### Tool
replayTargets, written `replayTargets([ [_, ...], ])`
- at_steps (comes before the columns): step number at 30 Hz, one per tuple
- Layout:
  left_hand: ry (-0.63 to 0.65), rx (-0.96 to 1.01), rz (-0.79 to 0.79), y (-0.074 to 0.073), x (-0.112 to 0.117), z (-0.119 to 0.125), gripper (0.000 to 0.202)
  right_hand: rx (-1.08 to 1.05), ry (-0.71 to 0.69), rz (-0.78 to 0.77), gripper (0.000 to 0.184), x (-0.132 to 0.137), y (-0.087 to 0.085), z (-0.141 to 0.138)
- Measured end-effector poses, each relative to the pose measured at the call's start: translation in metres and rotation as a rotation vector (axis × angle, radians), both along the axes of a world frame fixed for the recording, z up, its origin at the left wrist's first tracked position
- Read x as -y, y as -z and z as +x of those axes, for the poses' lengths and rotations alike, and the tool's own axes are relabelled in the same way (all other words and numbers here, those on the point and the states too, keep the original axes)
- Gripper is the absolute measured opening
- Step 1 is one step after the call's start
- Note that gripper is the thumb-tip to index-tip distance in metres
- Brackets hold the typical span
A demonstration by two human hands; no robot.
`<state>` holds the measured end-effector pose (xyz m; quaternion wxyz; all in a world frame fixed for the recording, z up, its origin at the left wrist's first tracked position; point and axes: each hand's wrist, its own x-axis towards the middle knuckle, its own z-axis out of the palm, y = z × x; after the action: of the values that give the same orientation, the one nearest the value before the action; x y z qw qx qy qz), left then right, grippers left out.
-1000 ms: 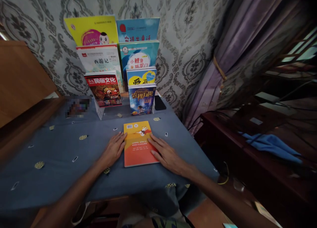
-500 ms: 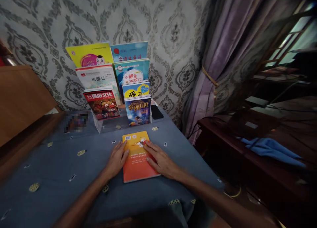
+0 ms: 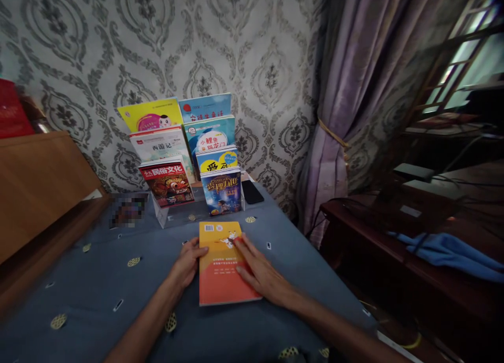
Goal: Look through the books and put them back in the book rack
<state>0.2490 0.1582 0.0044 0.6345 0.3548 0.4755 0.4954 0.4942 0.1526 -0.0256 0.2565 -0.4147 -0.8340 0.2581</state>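
Observation:
An orange and yellow book [image 3: 222,287] lies on the blue patterned cloth in front of me, its barcode at the top left. My left hand [image 3: 187,263] grips the book's left edge, thumb on the cover and the other fingers curled at the side, partly hidden. Across the right part of the cover rests my right hand [image 3: 262,273], open, with its fingers stretched out. Beyond the book, a clear stand [image 3: 161,216] holds several books in two columns, among them a red-topped one [image 3: 169,187] and a dark blue one [image 3: 222,192].
A black phone [image 3: 252,192] lies right of the stand. On the left are a blurred-out item [image 3: 128,210] and a wooden panel [image 3: 43,184]. The cloth-covered table [image 3: 98,279] ends at the right, beside a tied purple curtain [image 3: 328,163] and dark furniture with a blue cloth [image 3: 452,255].
My left hand has gone from lying flat on the cover to gripping the book's left edge. The right hand stays on the cover. The view has tilted up a little.

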Motion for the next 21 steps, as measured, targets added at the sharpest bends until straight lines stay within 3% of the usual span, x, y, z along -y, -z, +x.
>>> replayTargets([
  [2, -0.004, -0.011, 0.072, -0.011, 0.002, 0.003, 0.059, -0.100, 0.053, -0.070, 0.086, -0.010, 0.002, 0.001],
  [4, -0.001, -0.039, 0.154, -0.024, 0.004, 0.005, 0.067, -0.269, 0.019, -0.170, 0.094, -0.024, -0.002, 0.001],
  [8, 0.021, -0.154, 0.371, -0.056, 0.001, 0.003, 0.076, -0.598, -0.175, -0.358, 0.071, -0.051, -0.029, -0.003],
  [10, 0.030, -0.283, 0.535, -0.071, -0.004, -0.003, 0.066, -0.639, -0.147, -0.251, 0.059, -0.060, -0.046, -0.003],
  [12, 0.026, -0.496, 0.708, -0.079, -0.008, -0.012, 0.047, -0.576, -0.054, -0.025, 0.045, -0.065, -0.056, -0.001],
  [14, 0.041, -0.734, 0.842, -0.073, -0.010, -0.023, 0.031, -0.435, -0.002, 0.208, 0.034, -0.068, -0.056, 0.001],
  [16, 0.094, -0.912, 0.902, -0.054, -0.009, -0.031, 0.027, -0.276, -0.034, 0.351, 0.033, -0.069, -0.047, 0.002],
  [21, 0.239, -1.108, 0.863, 0.014, 0.006, -0.040, 0.040, 0.018, -0.195, 0.301, 0.046, -0.069, -0.015, 0.006],
])
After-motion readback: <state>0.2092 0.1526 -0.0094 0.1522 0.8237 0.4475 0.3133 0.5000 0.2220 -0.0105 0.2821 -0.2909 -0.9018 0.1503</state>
